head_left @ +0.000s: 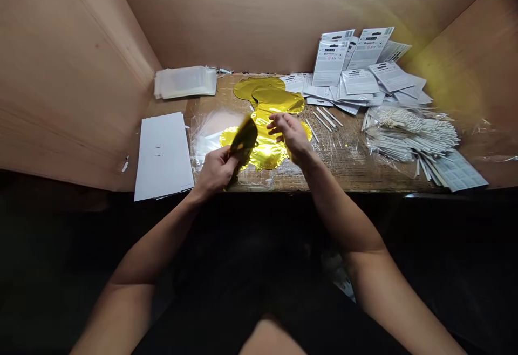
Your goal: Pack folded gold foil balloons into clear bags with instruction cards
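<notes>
My left hand point(216, 170) is closed around a gold foil balloon point(244, 140), which looks folded and tilts upward, its face dark in shadow. To the right of it, my right hand point(292, 135) has loosely curled fingers held apart, with nothing visible in them. Beneath and behind both hands lie several flat gold foil balloons point(277, 100) with rounded lobes, overlapping on the table. The hands partly cover the nearest of these balloons.
Blank-looking white cards point(164, 155) lie at the left, with clear plastic sleeves point(186, 82) behind. Several white sticks point(322, 120) lie right of the balloons. Packaged cards point(364, 82) pile up at the back right, before a bag of white sticks point(421, 134) and a pale gridded sheet point(461, 171). Cardboard walls point(251, 20) enclose the table.
</notes>
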{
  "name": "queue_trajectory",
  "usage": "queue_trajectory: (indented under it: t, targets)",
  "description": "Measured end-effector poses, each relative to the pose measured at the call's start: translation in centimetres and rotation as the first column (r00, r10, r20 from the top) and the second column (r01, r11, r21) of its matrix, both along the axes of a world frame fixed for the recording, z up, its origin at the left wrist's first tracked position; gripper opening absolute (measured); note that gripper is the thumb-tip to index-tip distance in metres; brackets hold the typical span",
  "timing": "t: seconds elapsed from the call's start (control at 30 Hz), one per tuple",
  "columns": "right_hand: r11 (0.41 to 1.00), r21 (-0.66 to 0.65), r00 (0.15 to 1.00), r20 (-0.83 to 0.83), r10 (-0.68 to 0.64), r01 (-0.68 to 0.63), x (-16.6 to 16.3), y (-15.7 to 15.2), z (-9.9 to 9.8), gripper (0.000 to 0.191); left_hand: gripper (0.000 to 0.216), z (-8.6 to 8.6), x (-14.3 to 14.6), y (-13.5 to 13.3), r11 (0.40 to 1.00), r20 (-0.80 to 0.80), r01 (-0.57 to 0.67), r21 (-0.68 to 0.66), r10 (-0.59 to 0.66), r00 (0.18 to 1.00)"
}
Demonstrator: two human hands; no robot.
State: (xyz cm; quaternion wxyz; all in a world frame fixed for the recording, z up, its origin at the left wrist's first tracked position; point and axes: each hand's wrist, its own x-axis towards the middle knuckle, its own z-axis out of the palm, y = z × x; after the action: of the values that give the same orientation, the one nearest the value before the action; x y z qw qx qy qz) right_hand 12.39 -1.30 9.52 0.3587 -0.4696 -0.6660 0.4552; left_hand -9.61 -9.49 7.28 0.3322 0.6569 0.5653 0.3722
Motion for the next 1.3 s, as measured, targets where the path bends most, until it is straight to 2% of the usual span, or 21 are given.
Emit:
queue_trajectory:
  t: [0.03,0.07,0.1,0.13,0.2,0.27,0.33,0.43,0.47,0.57,0.63,0.67,0.73,0.83,0.9,0.93,1.03,1.1,1.17,1.23,1.3]
  targets:
    - [0.999,0.001,0.996,-0.074,0.04,-0.04,0.1,-0.9,-0.3,0.048,0.029,0.0,0.2,0.2,1.0,0.24,0.0,-0.022,0.006,0.971]
    - [0.994,-0.018,0.983,-0.149,0.103,-0.107,0.0,-1.8,-0.7,0.051,0.034,-0.1,0.5,0.4,0.998,0.429,0.016,-0.053,0.008,0.903]
    - [0.983,-0.044,0.961,-0.224,0.162,-0.176,-0.2,-2.7,-1.1,0.054,0.038,-0.2,0.9,0.4,0.995,0.555,0.042,-0.088,0.014,0.832]
    - [0.97,-0.066,0.934,-0.292,0.204,-0.233,-0.4,-3.4,-1.5,0.056,0.042,-0.3,1.3,0.4,0.99,0.626,0.072,-0.125,0.023,0.779]
    - [0.952,-0.103,0.896,-0.379,0.231,-0.288,-0.5,-4.5,-2.1,0.056,0.044,-0.3,1.9,0.3,0.972,0.675,0.123,-0.202,0.047,0.737]
    - [0.945,-0.152,0.887,-0.414,0.204,-0.288,-0.3,-4.9,-2.4,0.054,0.04,-0.2,2.2,0.1,0.957,0.676,0.151,-0.247,0.059,0.734]
    - [0.949,-0.185,0.889,-0.432,0.154,-0.255,-0.1,-4.8,-2.7,0.049,0.03,-0.1,2.3,-0.1,0.963,0.671,0.135,-0.234,0.059,0.74]
    - [0.969,-0.162,0.876,-0.475,0.087,-0.184,0.2,-4.6,-2.8,0.04,0.009,0.2,2.4,-0.2,0.992,0.632,0.043,-0.121,0.044,0.774]
    - [0.971,-0.164,0.872,-0.483,0.077,-0.176,0.3,-4.6,-2.8,0.039,0.011,0.4,2.4,-0.2,0.998,0.599,0.015,-0.068,0.029,0.8]
    - [0.934,-0.23,0.879,-0.454,0.146,-0.274,0.5,-4.8,-2.6,0.049,0.02,0.9,2.1,0.1,0.992,0.415,-0.002,0.126,-0.05,0.908]
    - [0.9,-0.241,0.875,-0.418,0.243,-0.364,0.5,-5.0,-2.4,0.056,0.018,1.2,1.8,0.4,0.982,0.311,0.05,0.18,-0.105,0.944]
    - [0.896,-0.226,0.871,-0.413,0.267,-0.382,0.5,-5.1,-2.3,0.056,0.017,1.3,1.7,0.6,0.985,0.319,0.074,0.155,-0.121,0.94]
    - [0.919,-0.187,0.874,-0.42,0.245,-0.347,0.5,-5.1,-2.1,0.053,0.022,1.4,1.5,0.7,0.991,0.446,0.132,0.011,-0.122,0.887]
    - [0.95,-0.159,0.888,-0.424,0.18,-0.268,0.7,-5.1,-1.7,0.048,0.04,1.2,1.5,0.2,0.934,0.607,0.285,-0.213,-0.102,0.788]
    - [0.944,-0.161,0.89,-0.408,0.203,-0.289,0.9,-5.3,-1.6,0.047,0.044,1.1,1.7,-0.5,0.896,0.604,0.357,-0.263,-0.135,0.785]
    - [0.93,-0.178,0.887,-0.398,0.232,-0.323,1.0,-5.4,-1.6,0.048,0.043,1.0,1.8,-0.9,0.897,0.595,0.357,-0.261,-0.141,0.791]
    - [0.88,-0.258,0.869,-0.411,0.275,-0.399,1.4,-6.1,-2.1,0.048,0.035,0.7,1.9,-1.8,0.939,0.59,0.272,-0.213,-0.098,0.801]
    - [0.877,-0.277,0.861,-0.445,0.246,-0.393,1.8,-6.3,-2.5,0.04,0.024,0.5,1.4,-2.2,0.966,0.582,0.205,-0.156,-0.078,0.809]
    - [0.886,-0.234,0.859,-0.431,0.275,-0.401,2.4,-6.1,-2.3,0.029,0.012,0.4,0.5,-2.3,0.986,0.534,0.16,-0.05,-0.109,0.838]
    - [0.885,-0.145,0.869,-0.311,0.384,-0.443,2.9,-5.5,-1.4,0.024,0.015,0.4,-0.3,-2.5,0.981,0.411,0.176,0.082,-0.194,0.891]
    - [0.882,-0.034,0.879,-0.113,0.464,-0.47,3.0,-4.7,0.0,0.024,0.023,0.6,-0.9,-2.8,0.949,0.221,0.267,0.168,-0.3,0.928]
